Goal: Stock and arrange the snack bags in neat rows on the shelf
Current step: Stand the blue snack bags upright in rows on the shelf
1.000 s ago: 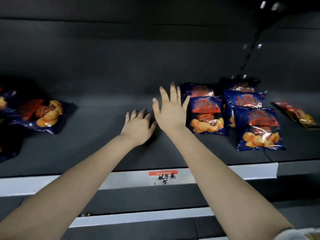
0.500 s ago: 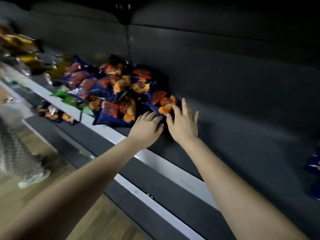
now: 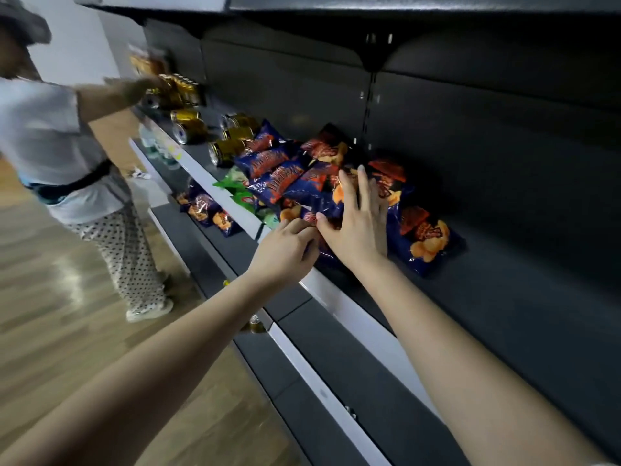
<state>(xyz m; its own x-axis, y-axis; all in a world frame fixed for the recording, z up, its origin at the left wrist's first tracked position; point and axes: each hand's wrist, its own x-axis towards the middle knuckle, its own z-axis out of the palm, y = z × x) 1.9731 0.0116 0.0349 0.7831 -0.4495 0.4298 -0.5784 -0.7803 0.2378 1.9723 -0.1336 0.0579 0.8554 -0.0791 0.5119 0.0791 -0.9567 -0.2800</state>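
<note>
On the matte dark metal shelf (image 3: 504, 297), glossy, crinkled blue snack bags (image 3: 289, 176) lie heaped flat, their long axes skewed every way. The right hand (image 3: 359, 227) presses them with straight, spread fingers. The left hand (image 3: 285, 250) curls at one bag's near edge, grip unclear.

Dark shelf (image 3: 504, 297): snack bags (image 3: 285, 176), cans (image 3: 232, 146).

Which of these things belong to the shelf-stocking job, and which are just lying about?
Part of the job:
the jumbled blue snack bags
the shelf under them
the right hand, flat on the pile
the left hand, at the pile's near edge

Just lying about:
the gold cans, some tipped over
the other person further along
the wooden floor
</note>
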